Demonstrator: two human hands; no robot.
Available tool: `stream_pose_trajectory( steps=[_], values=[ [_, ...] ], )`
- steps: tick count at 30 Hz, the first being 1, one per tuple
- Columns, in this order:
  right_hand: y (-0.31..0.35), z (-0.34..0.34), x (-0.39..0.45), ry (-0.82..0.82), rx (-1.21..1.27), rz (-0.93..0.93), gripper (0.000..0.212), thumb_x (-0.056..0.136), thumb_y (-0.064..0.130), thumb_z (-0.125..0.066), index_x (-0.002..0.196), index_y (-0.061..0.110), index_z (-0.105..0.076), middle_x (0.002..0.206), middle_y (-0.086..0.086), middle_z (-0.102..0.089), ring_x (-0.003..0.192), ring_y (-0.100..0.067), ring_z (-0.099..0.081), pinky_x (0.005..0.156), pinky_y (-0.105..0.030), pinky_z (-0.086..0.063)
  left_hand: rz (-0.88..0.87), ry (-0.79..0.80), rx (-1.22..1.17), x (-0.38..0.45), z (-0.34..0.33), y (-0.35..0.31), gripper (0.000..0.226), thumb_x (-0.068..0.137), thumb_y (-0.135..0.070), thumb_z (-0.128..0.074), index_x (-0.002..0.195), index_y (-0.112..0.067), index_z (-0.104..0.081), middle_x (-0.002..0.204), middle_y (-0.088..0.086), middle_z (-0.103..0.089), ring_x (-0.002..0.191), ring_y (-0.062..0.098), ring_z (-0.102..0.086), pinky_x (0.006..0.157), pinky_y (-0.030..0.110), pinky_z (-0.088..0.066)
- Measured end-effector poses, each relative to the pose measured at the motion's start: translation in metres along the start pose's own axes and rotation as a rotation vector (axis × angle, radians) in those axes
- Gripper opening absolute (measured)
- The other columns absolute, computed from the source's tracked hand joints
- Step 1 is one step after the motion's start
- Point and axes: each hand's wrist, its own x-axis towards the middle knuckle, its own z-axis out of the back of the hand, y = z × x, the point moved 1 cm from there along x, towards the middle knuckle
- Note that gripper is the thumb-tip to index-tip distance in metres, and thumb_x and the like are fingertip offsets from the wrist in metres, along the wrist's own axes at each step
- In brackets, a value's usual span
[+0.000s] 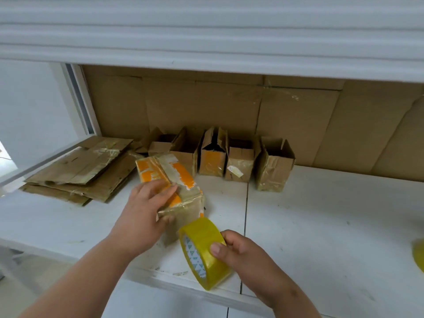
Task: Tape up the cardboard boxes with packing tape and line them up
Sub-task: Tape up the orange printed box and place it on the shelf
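A small cardboard box with orange and white label scraps lies on the white table in front of me. My left hand holds its near end, fingers over the top and thumb against the front face. My right hand grips a roll of yellowish packing tape just right of the box's near corner, thumb on the roll's outer face. A short strip of tape seems to run from the roll to the box. Behind, several small open-topped boxes stand in a row against the back.
Flattened cardboard sheets are stacked at the back left. Large cardboard panels line the wall under a white shelf. Another yellow tape roll peeks in at the right edge. The table's front edge runs just below my hands.
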Motion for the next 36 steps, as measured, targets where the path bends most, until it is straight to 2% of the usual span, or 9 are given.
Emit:
stream_pose_trajectory(
  steps=[2,5,12,15,17,24,28,31,36],
  values=[
    [0.001,-0.002,0.0,-0.025,0.02,0.001,0.028,0.083,0.048,-0.062,0.097,0.025,-0.069,0.091,0.008,-0.073,0.086,-0.004,-0.064,0.084,-0.027,-0.048,-0.028,-0.168,-0.008,-0.013,-0.011,0.0,0.062,0.069,-0.004,-0.084,0.126,-0.021,-0.066,0.127,0.006,-0.056,0.117,0.024,-0.043,0.099,0.039,-0.04],
    [0.001,-0.005,-0.002,-0.052,0.055,0.008,0.031,0.08,0.048,-0.064,0.099,0.024,-0.071,0.098,0.001,-0.075,0.09,-0.009,-0.066,0.092,-0.034,-0.05,-0.029,-0.221,-0.041,-0.02,-0.018,0.0,0.046,0.075,-0.002,-0.077,0.117,-0.019,-0.07,0.121,0.003,-0.059,0.112,0.024,-0.054,0.093,0.035,-0.044],
    [-0.01,0.014,0.007,-0.154,0.176,-0.011,0.023,0.1,0.024,-0.053,0.103,0.017,-0.075,0.098,-0.005,-0.076,0.098,-0.021,-0.069,0.091,-0.03,-0.052,0.108,-0.193,-0.245,-0.026,-0.01,-0.012,0.043,0.095,-0.053,-0.05,0.12,-0.024,-0.07,0.129,-0.014,-0.053,0.118,0.004,-0.051,0.093,0.012,-0.033],
    [-0.013,0.023,0.033,-0.263,-0.028,-0.053,0.019,0.099,0.018,-0.053,0.099,0.022,-0.072,0.094,0.004,-0.074,0.095,-0.011,-0.068,0.08,-0.02,-0.048,0.189,-0.168,-0.241,-0.023,-0.004,-0.022,0.056,0.079,-0.062,-0.048,0.118,-0.029,-0.07,0.126,-0.022,-0.051,0.112,-0.003,-0.051,0.084,0.006,-0.032],
    [-0.02,0.029,0.056,-0.274,-0.266,-0.026,0.021,0.099,0.018,-0.052,0.107,0.025,-0.071,0.11,0.009,-0.069,0.105,-0.009,-0.063,0.089,-0.023,-0.048,0.247,-0.179,-0.241,-0.02,-0.002,-0.027,0.057,0.074,-0.065,-0.052,0.115,-0.03,-0.071,0.123,-0.024,-0.051,0.111,-0.006,-0.051,0.082,0.003,-0.032],
    [-0.027,0.031,0.123,-0.085,-0.918,0.1,0.047,0.096,0.019,-0.043,0.141,0.031,-0.05,0.147,0.003,-0.04,0.13,-0.024,-0.041,0.108,-0.033,-0.036,0.404,-0.124,-0.308,-0.019,-0.001,-0.039,0.068,0.059,-0.068,-0.068,0.119,-0.034,-0.066,0.124,-0.037,-0.044,0.107,-0.028,-0.04,0.084,0.003,-0.03],
    [-0.018,0.026,0.145,0.039,-1.055,0.137,0.055,0.092,0.022,-0.043,0.146,0.035,-0.039,0.16,0.008,-0.019,0.14,-0.029,-0.026,0.11,-0.042,-0.028,0.48,-0.063,-0.382,-0.022,0.0,-0.045,0.078,0.059,-0.071,-0.077,0.127,-0.036,-0.061,0.131,-0.043,-0.037,0.128,-0.015,-0.036,0.099,0.013,-0.03],
    [-0.022,0.024,0.157,0.096,-1.135,0.173,0.062,0.09,0.025,-0.044,0.15,0.038,-0.031,0.157,0.011,-0.027,0.137,-0.027,-0.029,0.105,-0.044,-0.03,0.516,-0.054,-0.4,-0.024,0.001,-0.047,0.077,0.062,-0.061,-0.079,0.132,-0.037,-0.058,0.14,-0.039,-0.035,0.138,-0.012,-0.024,0.109,0.018,-0.025],
    [-0.029,0.033,0.15,-0.033,-1.241,0.269,0.037,0.096,0.032,-0.037,0.125,0.034,-0.059,0.135,0.014,-0.052,0.128,-0.017,-0.042,0.1,-0.037,-0.028,0.558,-0.069,-0.511,-0.03,-0.003,-0.046,0.087,0.048,-0.074,-0.078,0.128,-0.047,-0.058,0.139,-0.046,-0.035,0.129,-0.024,-0.028,0.106,0.018,-0.03]
  ],
)
